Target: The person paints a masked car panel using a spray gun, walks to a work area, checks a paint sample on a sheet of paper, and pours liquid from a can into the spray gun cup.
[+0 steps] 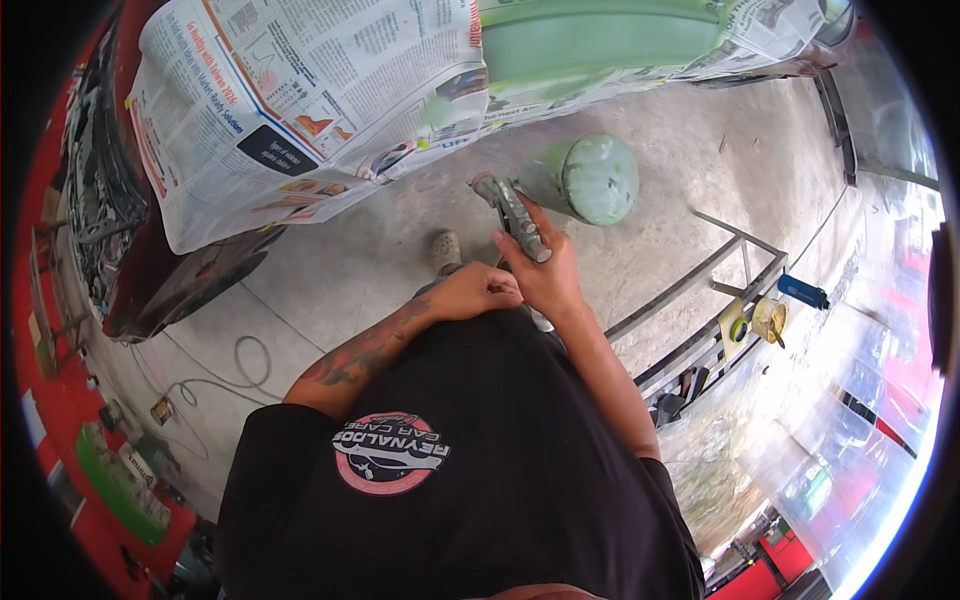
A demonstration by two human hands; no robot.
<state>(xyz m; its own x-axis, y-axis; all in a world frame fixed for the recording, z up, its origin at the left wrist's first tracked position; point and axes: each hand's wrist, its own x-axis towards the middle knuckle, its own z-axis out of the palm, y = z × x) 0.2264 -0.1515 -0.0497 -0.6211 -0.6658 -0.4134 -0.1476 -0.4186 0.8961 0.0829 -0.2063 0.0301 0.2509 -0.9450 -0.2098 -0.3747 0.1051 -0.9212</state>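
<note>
My right hand [548, 270] is wrapped round the handle of a metal spray gun [513, 215] in front of my belly. A round cup [600, 180], coated in pale green, sits at the gun's right side. My left hand [478, 292] rests against my shirt beside the right wrist, its fingers curled; whatever they may hold is hidden. A small silver fitting [541, 320] shows below the right wrist. Ahead of the gun lies a pale green painted panel [600, 50], bordered by newspaper sheets [310, 100] that cover the car body around it.
A dark red car part [190, 290] stands at the left. On the concrete floor a thin hose [255, 365] lies in loops. To my right is a metal frame stand [690, 280], with a blue bottle [803, 292] and an open tub [769, 320] near it. Clear plastic sheeting [850, 430] hangs at far right.
</note>
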